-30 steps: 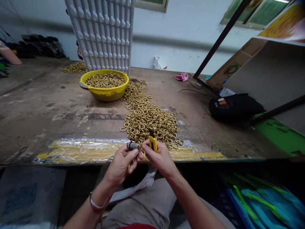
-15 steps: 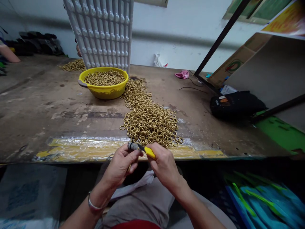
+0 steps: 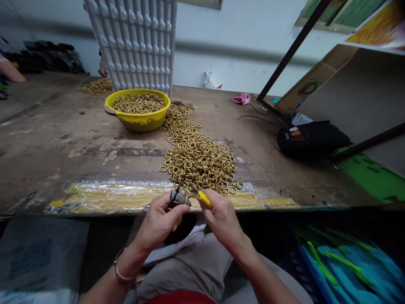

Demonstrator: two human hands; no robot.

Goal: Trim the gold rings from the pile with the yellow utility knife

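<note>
My left hand is closed, its thumb pressed toward an index finger wrapped in a grey cover with a black band. A gold-coloured ring is pinched at that fingertip. Around a yellow-handled knife my right hand is wrapped, the dark tip pointing left toward the ring; its blade is hard to make out. Just beyond both hands lies a heap of gold-coloured rings, trailing back toward a yellow basin full of similar rings.
A grey ribbed plastic panel stands upright behind the basin. Another ring pile lies at the back left, near another person's hand. A black bag and pink cloth are on the right. Tape covers the table's front edge.
The knife has drawn back a little to the right, away from the left fingers. More of the grey finger cover and the ring on it now shows.
</note>
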